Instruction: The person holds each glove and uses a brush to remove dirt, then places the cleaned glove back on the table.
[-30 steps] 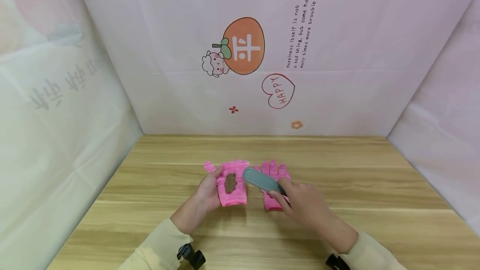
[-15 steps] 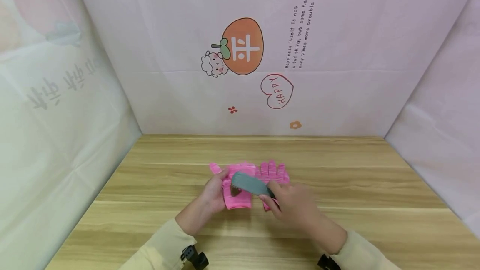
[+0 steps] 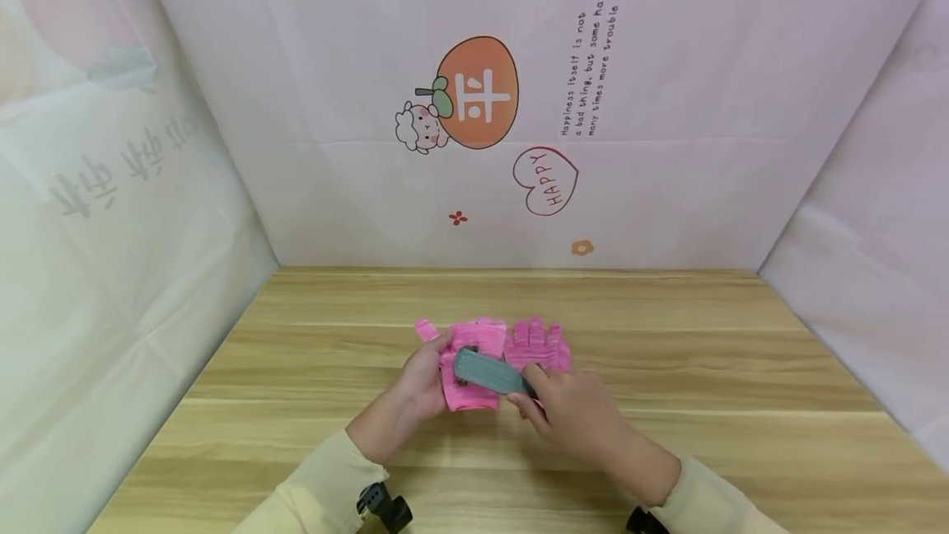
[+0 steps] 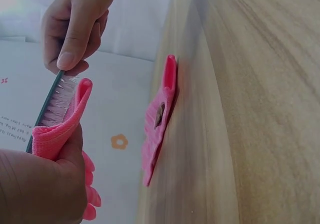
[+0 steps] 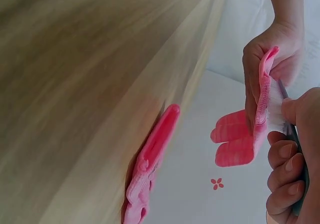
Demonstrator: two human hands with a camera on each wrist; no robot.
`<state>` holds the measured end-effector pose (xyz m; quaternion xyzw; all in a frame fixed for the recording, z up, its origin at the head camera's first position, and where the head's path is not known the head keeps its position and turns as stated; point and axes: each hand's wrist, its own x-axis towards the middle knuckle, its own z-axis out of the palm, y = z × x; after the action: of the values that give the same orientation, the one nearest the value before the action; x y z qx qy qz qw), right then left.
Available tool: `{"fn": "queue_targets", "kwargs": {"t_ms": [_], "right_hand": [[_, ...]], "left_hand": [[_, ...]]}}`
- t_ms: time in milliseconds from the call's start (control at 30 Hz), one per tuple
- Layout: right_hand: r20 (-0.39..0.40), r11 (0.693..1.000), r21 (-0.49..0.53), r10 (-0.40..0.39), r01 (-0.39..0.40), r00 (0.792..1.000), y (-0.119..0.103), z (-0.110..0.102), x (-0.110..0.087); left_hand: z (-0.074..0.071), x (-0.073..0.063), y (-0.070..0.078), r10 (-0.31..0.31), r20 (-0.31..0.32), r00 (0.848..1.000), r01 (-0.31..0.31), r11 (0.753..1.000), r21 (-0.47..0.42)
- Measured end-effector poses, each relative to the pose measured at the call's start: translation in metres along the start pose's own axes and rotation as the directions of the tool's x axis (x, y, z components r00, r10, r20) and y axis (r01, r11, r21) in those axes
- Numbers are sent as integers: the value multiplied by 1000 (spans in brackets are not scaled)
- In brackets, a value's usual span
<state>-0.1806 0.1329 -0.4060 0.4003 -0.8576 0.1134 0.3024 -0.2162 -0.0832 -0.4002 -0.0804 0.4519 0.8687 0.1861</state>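
My left hand (image 3: pixel 423 377) grips a pink knit glove (image 3: pixel 474 396) by its side, thumb over the front, holding it above the table. A brown stain on this glove is mostly hidden under a grey-green brush (image 3: pixel 487 372). The handle of that brush is in my right hand (image 3: pixel 574 414). White bristles (image 4: pixel 61 99) press against the glove near its cuff in the left wrist view. A second pink glove (image 3: pixel 537 347) lies flat on the table just right of the held one; its brown stain (image 4: pixel 159 115) shows in the left wrist view.
The wood-grain table (image 3: pixel 667 336) spreads out under both hands. Behind it stands a white printed backdrop (image 3: pixel 652 204), with white sheets (image 3: pixel 126 295) closing off the sides.
The brush has moved left from beside the held glove onto its stain, then slightly down toward the cuff. The held glove has shifted a little right, near the second glove.
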Motion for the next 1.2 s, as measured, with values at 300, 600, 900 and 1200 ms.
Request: {"fn": "queue_targets", "kwargs": {"t_ms": [300,600,900,1200], "right_hand": [[63,998,4,58,-58,996,2,-7,-6],[78,997,-24,73,-71,994,11,-12,-16],[59,994,-8,111,-110,992,22,-21,-21],[21,995,-17,97,-96,995,22,-26,-9]], "left_hand": [[-1,-2,2,-5,-39,999,5,1000,8],[-2,0,6,6,-31,999,-6,1000,-5],[-4,1,9,26,-81,996,-28,999,-26],[-3,-1,9,23,-48,999,-24,999,-21]]}}
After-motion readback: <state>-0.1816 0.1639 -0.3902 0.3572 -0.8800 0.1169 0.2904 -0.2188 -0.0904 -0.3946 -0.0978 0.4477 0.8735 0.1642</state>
